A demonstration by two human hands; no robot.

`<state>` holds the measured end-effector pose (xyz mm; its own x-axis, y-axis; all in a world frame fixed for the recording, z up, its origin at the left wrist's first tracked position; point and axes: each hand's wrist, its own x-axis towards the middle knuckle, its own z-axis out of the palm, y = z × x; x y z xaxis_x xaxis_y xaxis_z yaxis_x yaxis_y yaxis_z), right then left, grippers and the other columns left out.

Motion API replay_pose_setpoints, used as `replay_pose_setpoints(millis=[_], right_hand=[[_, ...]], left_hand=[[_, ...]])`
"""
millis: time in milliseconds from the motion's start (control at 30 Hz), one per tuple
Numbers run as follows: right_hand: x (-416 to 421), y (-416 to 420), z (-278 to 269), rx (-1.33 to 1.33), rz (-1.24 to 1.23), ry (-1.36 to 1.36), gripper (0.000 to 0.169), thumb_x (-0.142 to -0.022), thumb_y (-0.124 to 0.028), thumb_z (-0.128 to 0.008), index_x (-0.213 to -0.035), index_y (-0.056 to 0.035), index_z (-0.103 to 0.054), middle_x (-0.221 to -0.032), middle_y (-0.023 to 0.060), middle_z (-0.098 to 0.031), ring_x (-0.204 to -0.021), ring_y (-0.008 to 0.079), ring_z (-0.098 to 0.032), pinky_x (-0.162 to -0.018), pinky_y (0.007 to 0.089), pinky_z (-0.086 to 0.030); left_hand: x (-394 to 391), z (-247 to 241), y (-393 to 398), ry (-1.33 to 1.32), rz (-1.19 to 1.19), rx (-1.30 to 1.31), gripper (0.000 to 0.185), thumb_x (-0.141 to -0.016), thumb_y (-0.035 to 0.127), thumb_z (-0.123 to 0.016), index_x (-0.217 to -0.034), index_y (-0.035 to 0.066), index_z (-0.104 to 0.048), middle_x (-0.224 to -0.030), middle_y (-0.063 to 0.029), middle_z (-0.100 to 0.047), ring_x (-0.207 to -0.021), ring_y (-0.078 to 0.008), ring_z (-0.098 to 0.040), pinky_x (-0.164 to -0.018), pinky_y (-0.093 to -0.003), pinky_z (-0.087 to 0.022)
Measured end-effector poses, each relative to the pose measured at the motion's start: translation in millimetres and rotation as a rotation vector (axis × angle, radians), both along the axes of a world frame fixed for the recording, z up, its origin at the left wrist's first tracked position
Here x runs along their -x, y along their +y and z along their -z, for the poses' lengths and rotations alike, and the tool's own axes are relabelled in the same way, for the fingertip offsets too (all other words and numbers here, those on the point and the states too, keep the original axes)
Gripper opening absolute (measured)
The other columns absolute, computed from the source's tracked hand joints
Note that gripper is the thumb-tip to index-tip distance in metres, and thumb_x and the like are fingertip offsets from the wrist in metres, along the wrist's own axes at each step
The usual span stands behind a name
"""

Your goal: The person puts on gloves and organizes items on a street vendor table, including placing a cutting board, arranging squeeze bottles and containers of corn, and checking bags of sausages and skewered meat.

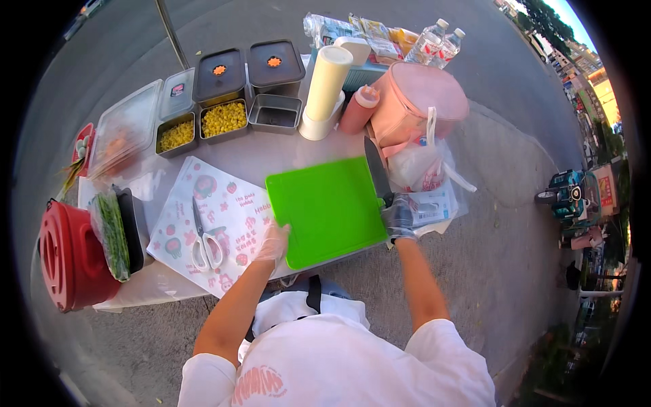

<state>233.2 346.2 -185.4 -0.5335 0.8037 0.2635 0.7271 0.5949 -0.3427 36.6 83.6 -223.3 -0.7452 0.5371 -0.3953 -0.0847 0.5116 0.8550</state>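
Note:
A green cutting board [325,211] lies at the front edge of the table. My left hand [274,241], in a clear plastic glove, touches its left edge; whether the fingers grip it is hard to tell. At the board's right side my right hand [399,219], in a dark glove under a clear one, is closed on the handle of a kitchen knife. The knife's broad dark blade [375,165] points away from me along the board's right edge. White-handled scissors [205,246] lie on printed paper sheets [170,229] left of the board.
Metal containers of corn [224,119], an empty metal container [275,113] and a cream bottle [325,86] stand behind. A sauce bottle [359,109], pink bag [422,102] and plastic bag [417,165] are right; a red lidded container [71,254] and bagged green vegetables [114,236] left.

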Motion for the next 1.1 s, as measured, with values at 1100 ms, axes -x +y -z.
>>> replay_pose_setpoints(millis=[1100], right_hand=[[231.6, 122.5, -46.6, 0.444, -0.134, 0.554, 0.071, -0.056, -0.031, -0.082, -0.113, -0.005, -0.05, -0.105, 0.0111, -0.061, -0.097, 0.0228, -0.06, -0.081, 0.0327, -0.048]], left_hand=[[115.8, -111.0, 250.6, 0.48, -0.085, -0.165, 0.053, -0.059, 0.029, -0.078, -0.093, 0.004, -0.047, -0.087, -0.0145, -0.06, -0.084, -0.0359, -0.057, -0.075, -0.0447, -0.045]])
